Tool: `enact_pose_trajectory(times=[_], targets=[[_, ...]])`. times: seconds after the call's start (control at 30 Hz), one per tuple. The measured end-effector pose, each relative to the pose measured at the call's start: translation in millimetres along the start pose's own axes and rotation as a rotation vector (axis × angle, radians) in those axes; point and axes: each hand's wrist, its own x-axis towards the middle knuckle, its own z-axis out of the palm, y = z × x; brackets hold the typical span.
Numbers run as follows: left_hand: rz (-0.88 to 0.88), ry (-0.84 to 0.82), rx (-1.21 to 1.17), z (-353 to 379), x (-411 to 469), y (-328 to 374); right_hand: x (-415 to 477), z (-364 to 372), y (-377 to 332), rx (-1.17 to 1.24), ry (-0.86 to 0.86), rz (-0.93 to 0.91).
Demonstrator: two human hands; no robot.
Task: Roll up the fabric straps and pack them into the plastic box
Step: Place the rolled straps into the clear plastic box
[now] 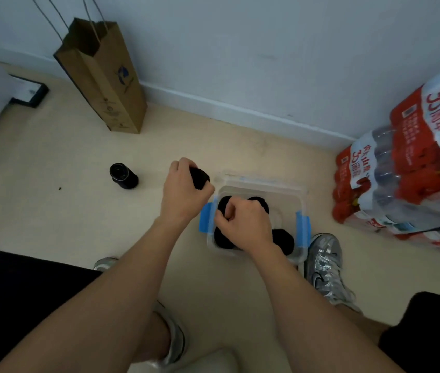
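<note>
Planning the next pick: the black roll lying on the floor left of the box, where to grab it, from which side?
Grip the black roll round its curved middle, coming down from above with the left hand once that is free. It appears to lie on its side, both flanks clear; squeezing across the wraps should keep it wound.

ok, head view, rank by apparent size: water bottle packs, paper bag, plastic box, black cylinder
1. water bottle packs
2. plastic box and paper bag: too close to rank, box sits nearer the camera
3. black cylinder
</note>
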Motion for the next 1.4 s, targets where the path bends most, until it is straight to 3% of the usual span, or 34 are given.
enact_pose_trajectory(times=[0.17, 0.33, 0.53, 0.63, 0.73, 0.83, 1.07, 1.27, 1.4], targets=[[0.082, -0.149, -0.163, -13.4, -27.6, 39.5, -17.8, -23.5, 5.4, 0.168, 0.172, -0.056], [0.147, -0.385, -0.173, -14.9, -51.7, 59.7, -34.4, -40.8, 21.6, 0.126, 0.134, -0.112], [0.134, -0.505, -0.155, -1.1, -65.4, 76.4, -49.0, -47.7, 52.2, 0.099, 0.114, -0.029], [0.22, -0.524, 0.069, 10.2, -74.4, 73.6, -48.5, -55.7, 71.5, 0.127, 0.146, 0.037], [0.288, -0.741, 0.345, 24.7, -84.0, 67.7, -45.7, -63.3, 87.3, 0.178, 0.242, 0.077], [0.267, -0.917, 0.417, 39.1, -90.5, 64.7, -43.3, -66.2, 100.8, 0.2, 0.271, 0.123], [0.311, -0.948, 0.606, 53.5, -84.3, 63.0, -36.4, -59.0, 104.6, 0.079, 0.161, 0.101], [0.325, -0.982, 0.579, 46.1, -76.7, 60.7, -15.4, -49.7, 86.6, -0.277, -0.14, 0.136], [0.333, -0.964, 0.562, 43.1, -72.1, 58.5, 6.0, -50.4, 76.2, -0.299, -0.357, 0.179]])
